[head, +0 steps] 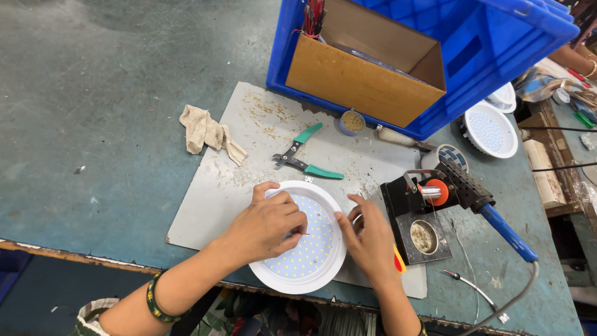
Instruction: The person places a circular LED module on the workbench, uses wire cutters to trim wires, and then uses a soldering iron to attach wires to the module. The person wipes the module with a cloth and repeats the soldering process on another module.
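Observation:
A round white lamp housing (pixel 309 264) with a disc of many small yellow dots lies on a grey mat (pixel 249 149) near the table's front edge. My left hand (pixel 264 225) rests on top of the disc, fingers curled and pinching a thin wire end. My right hand (pixel 370 239) presses against the housing's right rim, thumb on the rim. A yellow and red tool (pixel 398 260) shows just under my right hand.
Green-handled pliers (pixel 305 158) lie on the mat behind the lamp. A soldering iron (pixel 479 208) sits in a black stand at right. A blue crate (pixel 429 56) with a cardboard box stands behind, a crumpled rag (pixel 208 132) at left, more lamp housings (pixel 491 129) far right.

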